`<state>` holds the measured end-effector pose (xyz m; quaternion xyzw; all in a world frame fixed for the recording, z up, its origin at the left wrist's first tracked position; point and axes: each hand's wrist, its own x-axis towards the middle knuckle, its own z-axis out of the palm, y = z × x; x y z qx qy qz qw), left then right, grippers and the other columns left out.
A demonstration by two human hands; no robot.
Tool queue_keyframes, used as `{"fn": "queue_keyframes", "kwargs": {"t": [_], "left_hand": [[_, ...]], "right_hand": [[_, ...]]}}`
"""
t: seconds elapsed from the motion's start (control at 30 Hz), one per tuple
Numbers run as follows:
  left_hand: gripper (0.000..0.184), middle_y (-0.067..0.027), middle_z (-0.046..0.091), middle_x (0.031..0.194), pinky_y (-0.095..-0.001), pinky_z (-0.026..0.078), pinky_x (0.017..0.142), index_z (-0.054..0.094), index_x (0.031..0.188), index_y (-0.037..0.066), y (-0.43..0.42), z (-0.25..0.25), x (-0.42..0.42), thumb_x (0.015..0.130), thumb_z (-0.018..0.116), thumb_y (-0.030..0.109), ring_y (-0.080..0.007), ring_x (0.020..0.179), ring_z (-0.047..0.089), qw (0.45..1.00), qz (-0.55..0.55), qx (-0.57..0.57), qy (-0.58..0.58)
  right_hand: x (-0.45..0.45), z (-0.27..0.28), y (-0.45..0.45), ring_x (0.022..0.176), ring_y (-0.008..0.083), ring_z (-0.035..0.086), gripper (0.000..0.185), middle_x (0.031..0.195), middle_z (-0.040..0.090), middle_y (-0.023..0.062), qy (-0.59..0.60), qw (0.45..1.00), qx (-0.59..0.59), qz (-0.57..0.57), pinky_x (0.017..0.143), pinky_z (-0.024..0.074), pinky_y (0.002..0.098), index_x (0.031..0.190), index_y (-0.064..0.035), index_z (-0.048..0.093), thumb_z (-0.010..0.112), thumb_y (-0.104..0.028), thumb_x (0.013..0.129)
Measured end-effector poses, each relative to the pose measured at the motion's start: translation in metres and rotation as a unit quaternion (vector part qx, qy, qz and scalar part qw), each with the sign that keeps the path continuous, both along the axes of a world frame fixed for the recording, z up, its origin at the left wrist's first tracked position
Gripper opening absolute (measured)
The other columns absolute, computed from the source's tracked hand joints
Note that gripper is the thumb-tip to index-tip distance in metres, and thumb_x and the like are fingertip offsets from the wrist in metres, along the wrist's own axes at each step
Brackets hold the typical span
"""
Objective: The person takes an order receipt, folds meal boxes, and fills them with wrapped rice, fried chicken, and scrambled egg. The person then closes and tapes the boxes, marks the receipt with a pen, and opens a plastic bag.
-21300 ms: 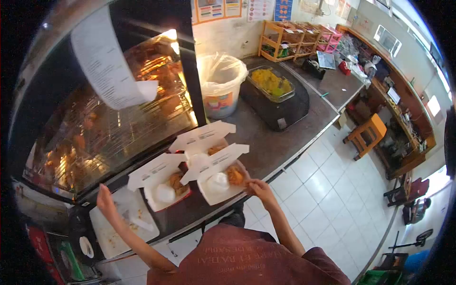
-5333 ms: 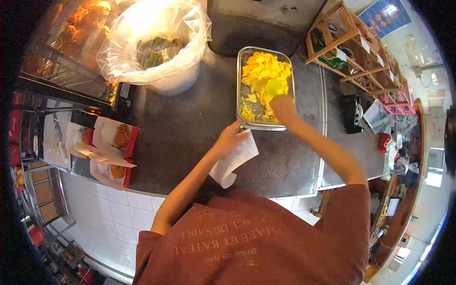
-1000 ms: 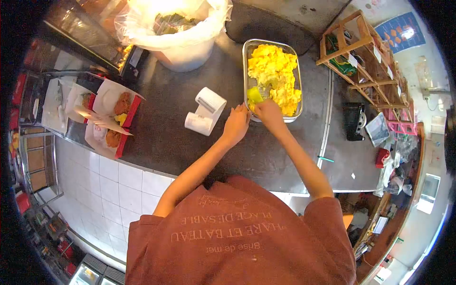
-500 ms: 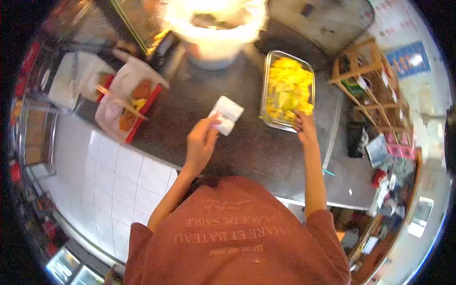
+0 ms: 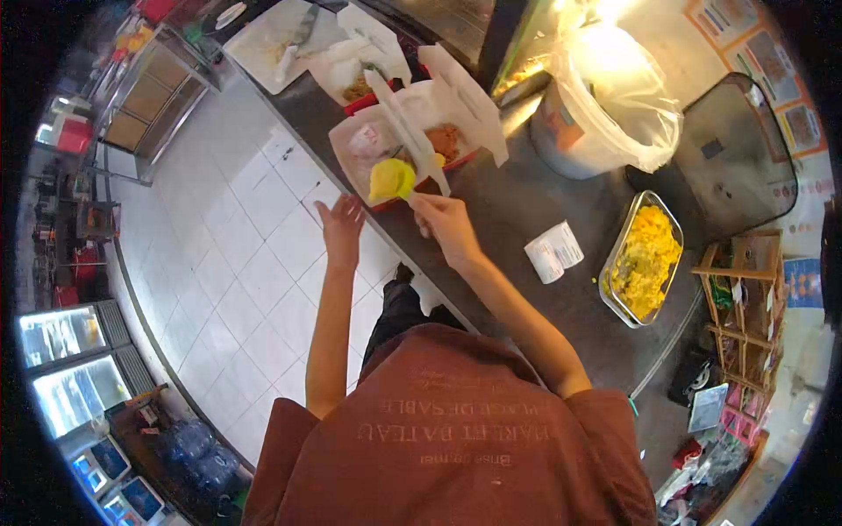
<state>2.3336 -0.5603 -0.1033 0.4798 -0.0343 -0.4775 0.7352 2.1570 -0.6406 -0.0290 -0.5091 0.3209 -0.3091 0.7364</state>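
Note:
My right hand (image 5: 445, 226) is closed, fingertips pinching the near end of a rounded, bright yellow-green thing (image 5: 391, 180); whether it is a piece of food or a scoop, I cannot tell. It is over the near edge of an open white-and-red takeaway box (image 5: 346, 145), which holds a pale wrapped lump and reddish-brown food (image 5: 445, 140). Left of the counter edge, over the floor, my left hand (image 5: 344, 230) is open with fingers apart, holding nothing. A glass dish (image 5: 607, 296) of chopped yellow food (image 5: 647, 263) rests to the right. Between box and dish lies a small white printed packet (image 5: 554, 252).
A second open box (image 5: 360, 88) and a white cutting board (image 5: 279, 53) with a knife sit farther back. A plastic-lined bucket (image 5: 574, 131) stands behind the packet. Wooden racks (image 5: 745, 302) are at right; white floor tiles (image 5: 246, 245) lie left of the dark counter (image 5: 500, 206).
My right hand has moved from the dish to the box with the yellow-green thing. My left hand has let go of the white packet and moved left. The view has turned left.

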Motion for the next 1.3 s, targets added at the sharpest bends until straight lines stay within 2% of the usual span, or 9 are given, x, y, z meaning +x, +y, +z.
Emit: {"fn": "queue_keyframes", "kwargs": {"t": [0.07, 0.17, 0.43, 0.53, 0.7, 0.8, 1.0, 1.1, 1.3], "left_hand": [[0.082, -0.0221, 0.035, 0.131, -0.0387, 0.025, 0.104, 0.025, 0.131, -0.009, -0.005, 0.004, 0.000, 0.088, 0.021, 0.060, -0.0298, 0.122, 0.034, 1.000, -0.015, -0.006, 0.016], [0.082, -0.0226, 0.035, 0.131, -0.0386, 0.026, 0.104, 0.025, 0.131, -0.009, -0.006, 0.014, 0.004, 0.088, 0.020, 0.061, -0.0306, 0.122, 0.035, 0.999, -0.038, 0.017, 0.011], [0.048, -0.0110, 0.048, 0.103, -0.0302, 0.039, 0.082, 0.044, 0.114, 0.001, -0.009, 0.025, -0.019, 0.093, 0.029, 0.043, -0.0186, 0.091, 0.047, 0.948, 0.063, 0.147, -0.274], [0.030, -0.0056, 0.053, 0.087, -0.0259, 0.040, 0.072, 0.053, 0.099, 0.002, -0.005, 0.038, -0.054, 0.095, 0.034, 0.025, -0.0135, 0.079, 0.050, 0.922, -0.103, 0.040, -0.372], [0.023, -0.0139, 0.059, 0.083, -0.0312, 0.044, 0.071, 0.059, 0.086, -0.002, -0.023, 0.049, -0.130, 0.090, 0.046, 0.016, -0.0241, 0.079, 0.057, 0.840, -0.279, -0.052, -0.463], [0.030, -0.0167, 0.058, 0.092, -0.0357, 0.044, 0.074, 0.058, 0.092, -0.003, -0.061, 0.057, -0.194, 0.085, 0.056, 0.026, -0.0280, 0.086, 0.056, 0.815, -0.282, -0.064, -0.502], [0.036, -0.0137, 0.057, 0.097, -0.0397, 0.040, 0.084, 0.060, 0.091, 0.004, -0.101, 0.034, -0.291, 0.073, 0.067, 0.035, -0.0333, 0.096, 0.051, 0.593, -0.412, 0.059, -0.689], [0.026, -0.0138, 0.058, 0.075, -0.0342, 0.045, 0.063, 0.060, 0.084, 0.002, -0.068, 0.016, -0.274, 0.075, 0.065, 0.025, -0.0266, 0.070, 0.057, 0.728, -0.304, -0.137, -0.600], [0.024, -0.0102, 0.063, 0.088, -0.0265, 0.049, 0.068, 0.053, 0.101, -0.002, 0.064, 0.092, -0.162, 0.084, 0.059, 0.015, -0.0149, 0.080, 0.060, 0.896, -0.261, 0.118, -0.339]], "right_hand": [[0.028, -0.023, 0.002, 0.053, 0.0186, 0.046, 0.009, 0.059, 0.048, 0.0047, 0.159, 0.892, -0.417, -0.064, 0.051, 0.0340, 0.0267, 0.078, -0.0020, 0.056, 0.053, -0.010, 0.082], [0.038, -0.048, 0.009, 0.062, 0.0246, 0.050, 0.010, 0.066, 0.051, 0.0095, 0.352, 0.678, -0.643, -0.056, 0.056, 0.0366, 0.0302, 0.084, 0.0001, 0.058, 0.055, -0.008, 0.080], [-0.028, 0.022, 0.030, 0.060, 0.0211, 0.046, 0.027, 0.064, 0.046, 0.0076, 0.316, 0.768, -0.497, -0.253, 0.057, 0.0373, 0.0314, 0.102, -0.0003, 0.060, 0.062, -0.002, 0.075], [-0.128, 0.034, 0.037, 0.059, 0.0225, 0.048, 0.003, 0.064, 0.050, 0.0100, 0.428, 0.644, -0.459, -0.437, 0.053, 0.0382, 0.0337, 0.075, 0.0007, 0.059, 0.059, 0.000, 0.077], [-0.311, 0.033, 0.034, 0.066, 0.0247, 0.050, 0.020, 0.073, 0.054, 0.0171, 0.547, 0.637, -0.276, -0.468, 0.062, 0.0401, 0.0352, 0.079, 0.0030, 0.055, 0.050, -0.014, 0.087], [-0.382, -0.021, 0.019, 0.088, 0.0315, 0.052, 0.024, 0.096, 0.054, 0.0202, 0.761, 0.421, -0.321, -0.375, 0.075, 0.0411, 0.0401, 0.097, 0.0018, 0.056, 0.049, -0.020, 0.088], [-0.286, 0.025, -0.045, 0.085, 0.0260, 0.058, 0.027, 0.090, 0.061, 0.0158, 0.416, 0.794, -0.318, -0.310, 0.072, 0.0449, 0.0341, 0.095, -0.0012, 0.063, 0.053, -0.024, 0.086], [-0.207, 0.011, -0.076, 0.061, 0.0153, 0.058, 0.025, 0.070, 0.061, 0.0058, 0.257, 0.914, -0.291, -0.119, 0.055, 0.0460, 0.0274, 0.085, -0.0033, 0.065, 0.055, -0.026, 0.085], [-0.049, -0.056, -0.117, 0.045, 0.0162, 0.055, 0.047, 0.059, 0.057, 0.0089, 0.226, 0.972, 0.069, 0.002, 0.039, 0.0465, 0.0291, 0.078, 0.0033, 0.057, 0.042, -0.040, 0.090]]}}
